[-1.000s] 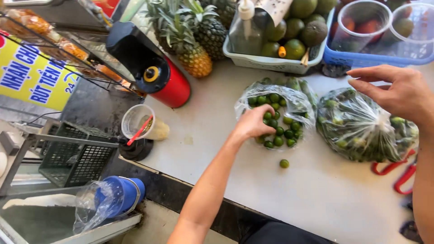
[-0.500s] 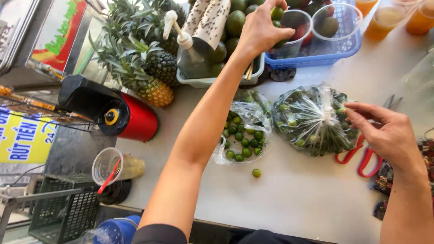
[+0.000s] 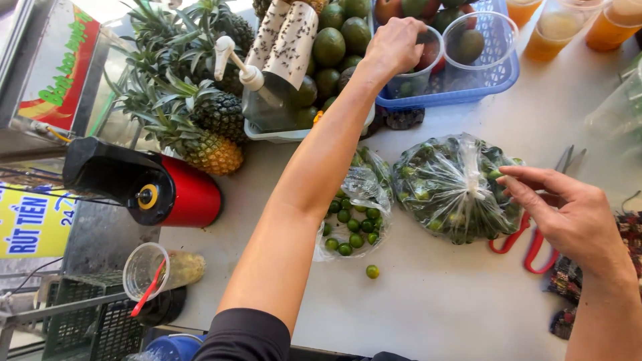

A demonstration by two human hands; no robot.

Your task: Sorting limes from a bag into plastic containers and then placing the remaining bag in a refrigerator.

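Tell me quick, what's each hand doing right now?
Left hand: closed over a clear plastic cup in the blue basket.
Right hand: open, empty, fingertips at the tied bag of limes.

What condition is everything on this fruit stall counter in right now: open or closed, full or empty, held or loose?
Left hand: reaching into a clear plastic cup in the blue basket.
Right hand: fingers spread, touching the tied bag of limes.
Open bag of limes: mouth loose, limes showing.
Single lime: loose on the counter.
Red scissors: lying flat, partly under the tied bag.
Drink cups: filled with orange liquid.
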